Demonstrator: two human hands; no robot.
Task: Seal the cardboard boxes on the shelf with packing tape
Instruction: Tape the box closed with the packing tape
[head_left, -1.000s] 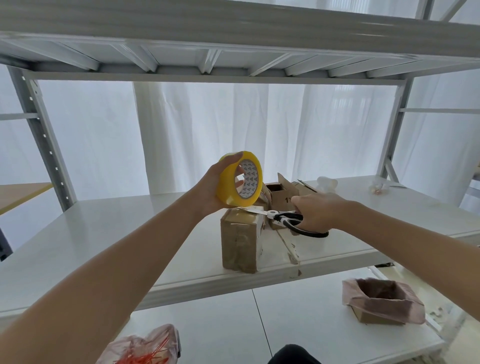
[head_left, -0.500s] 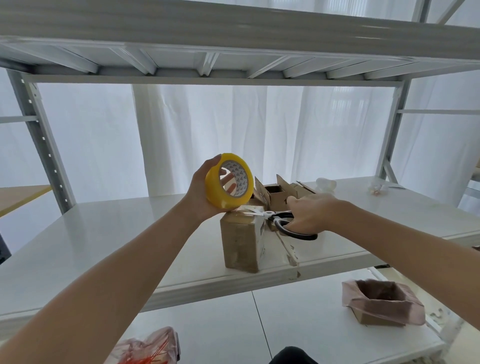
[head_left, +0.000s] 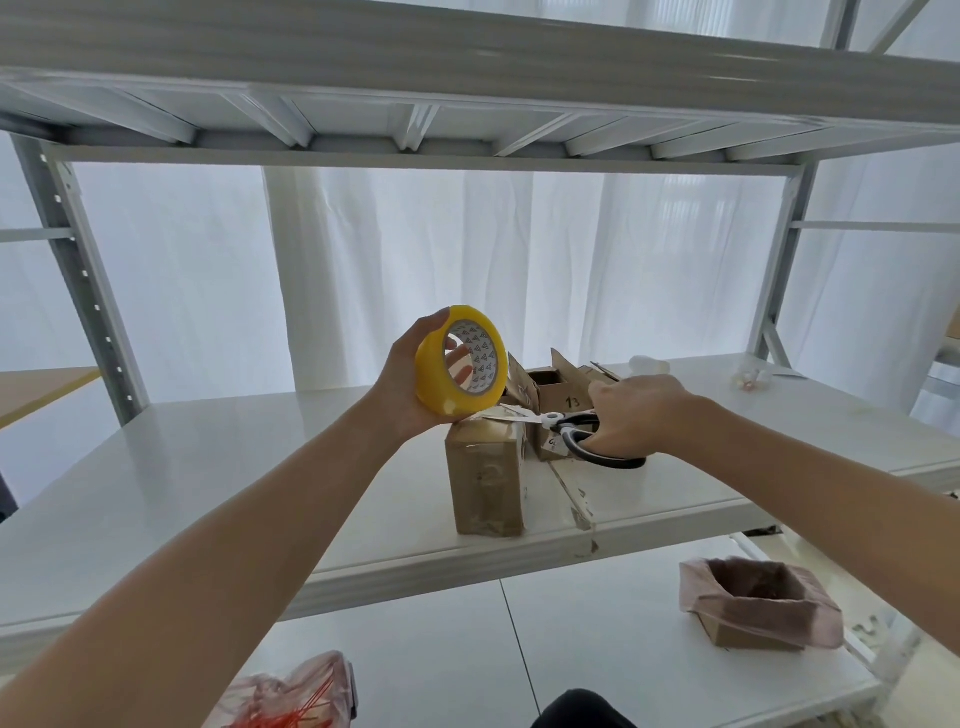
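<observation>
Here, tape roll (head_left: 435, 382) and scissors (head_left: 574, 441) meet above the closed box (head_left: 485, 478) on the shelf (head_left: 208, 467).
The left hand (head_left: 401, 384) grips the yellow tape roll just over the box's top; the right hand (head_left: 639, 415), curled round the scissors' handles, holds the blades across that top. An open box (head_left: 560, 397) sits just behind.

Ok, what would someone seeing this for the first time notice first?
The yellow packing tape roll stands out, held up mid-frame by the left hand just above a closed cardboard box on the white shelf. Right beside it, the right hand grips black-handled scissors, blades pointing at the roll, with an open box marked 13 behind.
</observation>
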